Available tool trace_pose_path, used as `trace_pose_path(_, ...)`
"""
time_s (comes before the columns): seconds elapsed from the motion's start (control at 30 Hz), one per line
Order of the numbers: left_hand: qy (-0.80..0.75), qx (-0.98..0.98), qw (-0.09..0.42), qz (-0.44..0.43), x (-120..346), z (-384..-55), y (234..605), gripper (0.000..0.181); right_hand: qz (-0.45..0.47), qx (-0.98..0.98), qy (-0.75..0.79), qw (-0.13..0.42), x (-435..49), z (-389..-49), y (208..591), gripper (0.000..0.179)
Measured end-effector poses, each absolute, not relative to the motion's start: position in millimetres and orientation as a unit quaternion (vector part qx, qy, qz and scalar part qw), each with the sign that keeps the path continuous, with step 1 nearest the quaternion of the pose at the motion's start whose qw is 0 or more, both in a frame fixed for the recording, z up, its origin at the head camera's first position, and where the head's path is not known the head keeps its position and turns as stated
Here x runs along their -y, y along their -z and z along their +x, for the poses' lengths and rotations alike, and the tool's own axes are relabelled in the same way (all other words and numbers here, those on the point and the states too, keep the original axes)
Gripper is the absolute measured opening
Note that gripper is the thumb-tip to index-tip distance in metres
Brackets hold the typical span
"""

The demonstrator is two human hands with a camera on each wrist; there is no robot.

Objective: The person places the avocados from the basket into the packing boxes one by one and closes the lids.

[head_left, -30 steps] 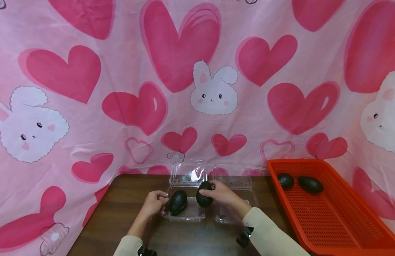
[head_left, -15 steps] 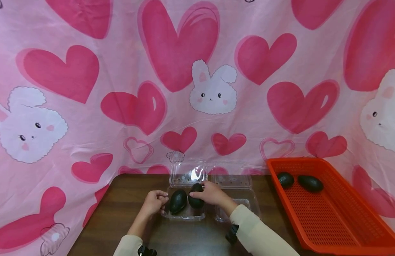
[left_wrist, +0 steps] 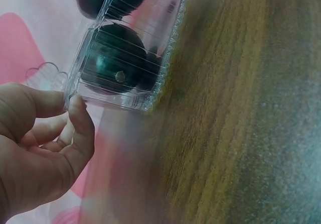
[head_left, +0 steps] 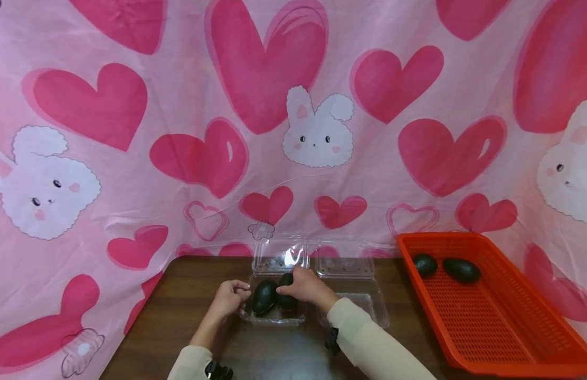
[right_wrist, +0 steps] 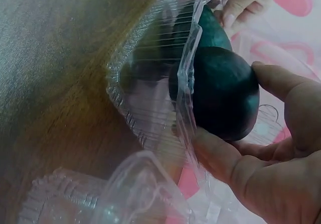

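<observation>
My left hand (head_left: pixel 229 299) pinches the left rim of a clear plastic clamshell box (left_wrist: pixel 116 101) between thumb and forefinger. One dark green avocado (head_left: pixel 264 297) lies in the left part of that box. My right hand (head_left: pixel 306 287) grips a second avocado (right_wrist: pixel 220 93) with thumb and fingers and holds it partly down in the box, beside the first one. In the right wrist view the fingers reach along the box's rim below the avocado. The box's lid (head_left: pixel 280 254) stands raised behind it.
Another clear clamshell box (head_left: pixel 357 301) with its lid up stands just to the right, partly behind my right arm. An orange-red plastic basket (head_left: pixel 483 327) at the right holds two avocados (head_left: pixel 461 269). A pink printed cloth (head_left: pixel 317 200) hangs behind the wooden table (head_left: pixel 179 295).
My right hand has carried its avocado left and lowered it into the left box, next to the first avocado. My left hand has stayed at the box's rim.
</observation>
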State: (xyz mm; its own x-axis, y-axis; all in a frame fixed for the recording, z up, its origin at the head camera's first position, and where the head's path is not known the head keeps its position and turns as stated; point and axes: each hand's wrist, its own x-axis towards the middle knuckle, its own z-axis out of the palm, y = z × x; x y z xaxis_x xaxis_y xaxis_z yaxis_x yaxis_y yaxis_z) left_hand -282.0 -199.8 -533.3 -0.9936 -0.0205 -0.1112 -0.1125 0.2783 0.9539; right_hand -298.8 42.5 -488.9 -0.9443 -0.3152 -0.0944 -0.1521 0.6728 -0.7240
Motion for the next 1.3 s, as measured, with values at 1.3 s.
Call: trace_pose_path(1.3, -0.597, -0.8, 0.046, -0.035, 200, -282, 535, 0.011, -0.162, -0.935, 0.307, 0.069, -42, -299, 483, 0.057)
